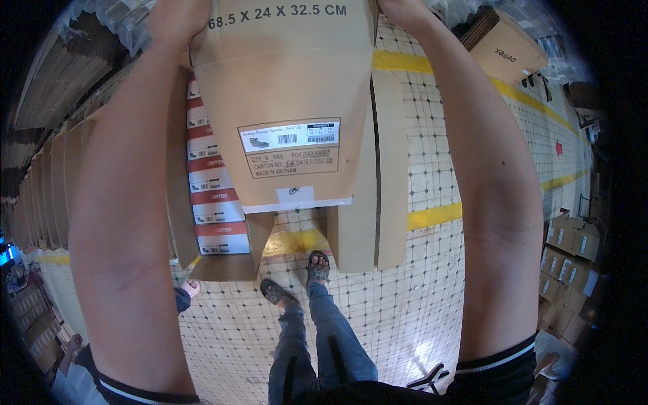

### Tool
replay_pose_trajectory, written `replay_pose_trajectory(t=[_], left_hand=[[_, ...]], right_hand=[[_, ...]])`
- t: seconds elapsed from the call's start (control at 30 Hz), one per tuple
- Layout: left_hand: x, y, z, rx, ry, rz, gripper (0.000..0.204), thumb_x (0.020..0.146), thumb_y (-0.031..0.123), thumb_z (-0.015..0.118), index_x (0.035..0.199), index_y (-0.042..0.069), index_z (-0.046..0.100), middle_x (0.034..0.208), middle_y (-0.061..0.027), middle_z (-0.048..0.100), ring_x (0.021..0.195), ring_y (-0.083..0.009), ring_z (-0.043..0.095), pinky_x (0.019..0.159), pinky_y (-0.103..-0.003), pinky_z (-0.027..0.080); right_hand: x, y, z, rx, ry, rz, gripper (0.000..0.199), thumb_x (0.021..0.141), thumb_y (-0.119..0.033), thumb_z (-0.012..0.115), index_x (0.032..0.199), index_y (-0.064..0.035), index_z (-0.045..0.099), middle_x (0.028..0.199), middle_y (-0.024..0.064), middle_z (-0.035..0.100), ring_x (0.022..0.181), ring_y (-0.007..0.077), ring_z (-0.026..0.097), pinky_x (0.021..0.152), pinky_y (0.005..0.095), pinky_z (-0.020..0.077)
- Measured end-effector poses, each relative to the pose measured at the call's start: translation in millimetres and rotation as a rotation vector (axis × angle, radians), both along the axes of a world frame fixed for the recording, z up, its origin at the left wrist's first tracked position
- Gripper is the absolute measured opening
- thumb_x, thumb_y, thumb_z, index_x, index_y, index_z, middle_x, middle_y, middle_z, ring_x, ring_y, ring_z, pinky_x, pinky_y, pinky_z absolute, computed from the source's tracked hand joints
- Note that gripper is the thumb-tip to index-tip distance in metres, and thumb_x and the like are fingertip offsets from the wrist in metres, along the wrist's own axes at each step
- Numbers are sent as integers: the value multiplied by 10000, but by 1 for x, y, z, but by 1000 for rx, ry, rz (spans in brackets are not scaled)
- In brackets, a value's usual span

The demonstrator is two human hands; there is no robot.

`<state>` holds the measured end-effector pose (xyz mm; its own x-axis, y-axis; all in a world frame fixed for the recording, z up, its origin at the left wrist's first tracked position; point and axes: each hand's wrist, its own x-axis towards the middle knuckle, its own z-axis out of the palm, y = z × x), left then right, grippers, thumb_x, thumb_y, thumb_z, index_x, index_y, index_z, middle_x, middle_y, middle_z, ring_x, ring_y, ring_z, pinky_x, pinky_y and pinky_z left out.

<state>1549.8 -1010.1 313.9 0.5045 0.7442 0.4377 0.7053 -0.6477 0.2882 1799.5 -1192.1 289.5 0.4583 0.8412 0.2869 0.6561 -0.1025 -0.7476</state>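
Note:
A tall brown cardboard carton hangs in front of me, printed in black and with a shoe label on its face. My left hand grips its upper left edge, and my right hand is at its upper right edge. Both hands are partly cut off by the top of the picture. Below and left of the carton, an open carton contains a row of several red-and-white shoe boxes. On the right, a long cardboard piece stands beside another brown cardboard panel, partly behind the held carton.
My sandalled feet stand on a tiled floor with yellow tape lines. Another person's pink shoe shows at left. Stacked cartons stand at far right, a carton at upper right, and cardboard sheets at left.

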Motion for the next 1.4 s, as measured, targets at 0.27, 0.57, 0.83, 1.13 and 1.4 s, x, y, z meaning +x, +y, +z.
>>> replay_pose_trajectory(t=[0.27, 0.57, 0.83, 1.13, 1.4], left_hand=[[1, 3, -18, 27, -1, -2, 609, 999, 467, 305, 927, 6, 697, 921, -281, 667, 916, -452, 644, 840, -532, 490], [-18, 15, -117, -6, 141, -127, 453, 988, 414, 394, 960, 69, 685, 881, -231, 674, 829, -440, 648, 751, -535, 501], [-163, -128, -294, -417, 136, -320, 353, 974, 370, 477, 895, 94, 683, 840, -176, 674, 801, -376, 639, 722, -489, 494], [-350, -329, -311, -943, 233, -116, 285, 902, 189, 610, 1156, 58, 622, 1018, -168, 606, 987, -367, 581, 849, -437, 484], [-205, -242, -361, -668, 272, 9, 814, 861, 408, 681, 1482, 45, 299, 1426, -308, 364, 1283, -471, 406, 1057, -524, 352]], right_hand=[[-2, -2, -19, 57, -60, 24, 421, 1014, -343, 458, 1112, 36, 613, 1018, 175, 678, 965, 245, 624, 858, 360, 470], [-25, -19, -96, -200, -65, -101, 389, 1015, -352, 458, 1059, -3, 625, 948, 197, 660, 884, 289, 634, 819, 393, 485], [-145, -177, -237, -749, 147, -8, 414, 1007, -439, 441, 1130, -65, 568, 1081, 209, 633, 1003, 381, 608, 860, 449, 477], [-320, -322, -317, -751, 268, -501, 518, 989, -371, 502, 1367, -22, 445, 1187, 226, 580, 1009, 342, 626, 890, 431, 489], [-318, -259, -394, -994, 226, -682, 413, 970, -405, 503, 1214, -81, 578, 958, 233, 687, 897, 419, 660, 779, 504, 515]])
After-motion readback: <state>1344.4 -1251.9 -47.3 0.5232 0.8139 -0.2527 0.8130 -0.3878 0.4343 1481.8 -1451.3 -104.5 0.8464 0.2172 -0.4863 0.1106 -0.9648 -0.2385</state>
